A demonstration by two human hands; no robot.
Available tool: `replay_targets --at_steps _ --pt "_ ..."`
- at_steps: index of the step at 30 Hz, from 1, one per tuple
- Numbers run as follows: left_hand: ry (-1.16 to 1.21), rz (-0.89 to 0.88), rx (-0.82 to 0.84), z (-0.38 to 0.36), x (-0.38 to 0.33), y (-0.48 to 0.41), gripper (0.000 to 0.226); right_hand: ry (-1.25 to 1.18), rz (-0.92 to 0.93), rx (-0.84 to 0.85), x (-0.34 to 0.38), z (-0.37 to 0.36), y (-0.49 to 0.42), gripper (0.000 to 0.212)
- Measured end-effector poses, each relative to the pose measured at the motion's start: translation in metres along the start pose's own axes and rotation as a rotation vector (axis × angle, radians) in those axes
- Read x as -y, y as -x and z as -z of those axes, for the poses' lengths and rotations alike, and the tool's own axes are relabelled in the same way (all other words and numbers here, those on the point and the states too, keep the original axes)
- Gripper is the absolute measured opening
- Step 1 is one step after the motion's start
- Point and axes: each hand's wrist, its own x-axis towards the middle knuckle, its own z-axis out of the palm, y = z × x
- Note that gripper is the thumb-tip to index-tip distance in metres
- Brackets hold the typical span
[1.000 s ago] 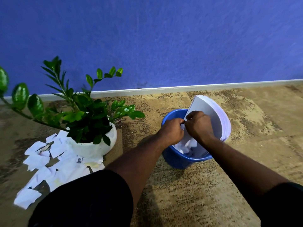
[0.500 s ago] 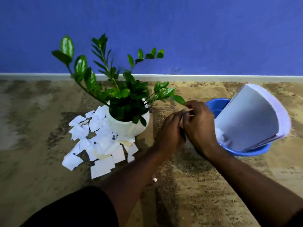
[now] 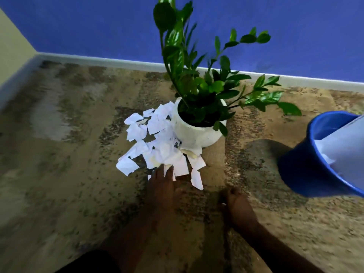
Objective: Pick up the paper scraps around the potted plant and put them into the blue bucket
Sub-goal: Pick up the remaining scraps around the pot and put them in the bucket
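My left hand (image 3: 161, 186) has left the blue bucket (image 3: 303, 170) and now lies flat, fingers spread, on the paper scraps (image 3: 157, 146) by the potted plant (image 3: 199, 123); my right hand (image 3: 236, 209) is loosely curled, empty.

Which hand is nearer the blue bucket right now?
Right. The right hand sits on the floor left of the blue bucket; the left hand is farther left, touching the paper scraps.

**Materials and Surface Finish**

I see white paper scraps (image 3: 157, 146), matt, with torn edges. The pot (image 3: 197, 134) looks smooth, white and faintly satin. The plant leaves (image 3: 216, 85) are glossy. The blue bucket (image 3: 303, 170) reads as smooth plastic holding matt white sheets (image 3: 342, 142). The floor (image 3: 78, 174) appears speckled, rough-grained; the wall (image 3: 98, 26) matt blue.
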Motion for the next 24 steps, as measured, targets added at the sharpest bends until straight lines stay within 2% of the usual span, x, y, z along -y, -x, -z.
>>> replay_targets --at_steps 2,6,8,12,16,20,24 --pt "-0.042 0.017 0.034 -0.002 0.004 -0.008 0.078 0.004 0.007 -0.032 0.003 -0.001 -0.003 0.023" --pt "-0.038 0.019 0.042 -0.007 0.011 -0.018 0.07 0.018 0.065 -0.039 0.014 -0.002 -0.018 0.022" --pt "-0.015 -0.014 0.037 -0.007 0.013 -0.02 0.065 -0.074 0.04 -0.053 0.026 0.001 -0.029 0.017" --pt "0.002 -0.065 0.024 -0.006 0.017 -0.024 0.058 -0.312 -0.08 -0.198 0.052 0.011 -0.054 0.011" --pt "0.084 -0.143 -0.125 -0.005 0.023 -0.028 0.041 -0.416 -0.191 -0.325 0.067 0.016 -0.083 0.03" --pt "0.2 -0.087 -0.143 0.002 0.022 -0.032 0.048 -0.487 -0.307 -0.227 0.081 0.013 -0.104 0.042" --pt "0.265 -0.079 -0.142 0.002 0.009 -0.04 0.05 -0.506 -0.364 -0.24 0.088 0.007 -0.113 0.065"
